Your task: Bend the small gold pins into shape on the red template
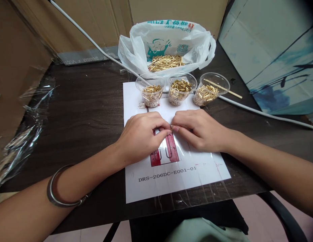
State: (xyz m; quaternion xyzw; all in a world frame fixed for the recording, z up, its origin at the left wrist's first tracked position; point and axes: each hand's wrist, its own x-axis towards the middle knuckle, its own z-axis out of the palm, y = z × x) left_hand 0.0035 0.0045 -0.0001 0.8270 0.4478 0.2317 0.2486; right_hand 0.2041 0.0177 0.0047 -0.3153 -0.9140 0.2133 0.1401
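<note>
Over a printed paper sheet (138,190), my left hand (145,134) and my right hand (198,131) meet fingertip to fingertip. Both are pinched closed. A tiny gold-coloured bit shows where the fingertips come together, too small and covered to name. Beneath the hands, the sheet carries a red printed drawing (173,151), partly hidden by my fingers. Just beyond stand clear plastic cups: a left cup (150,97), a middle cup (181,90) and a tilted right cup (206,95). Small gold metal pins fill part of each.
Behind the cups, a white plastic bag (168,43) holds many longer gold pins (166,63). A thin wooden stick (232,91) rests across the right cup. One white cable (259,113) crosses the dark table (90,97). Crumpled clear film (27,137) lies at left; cardboard (95,27) stands behind.
</note>
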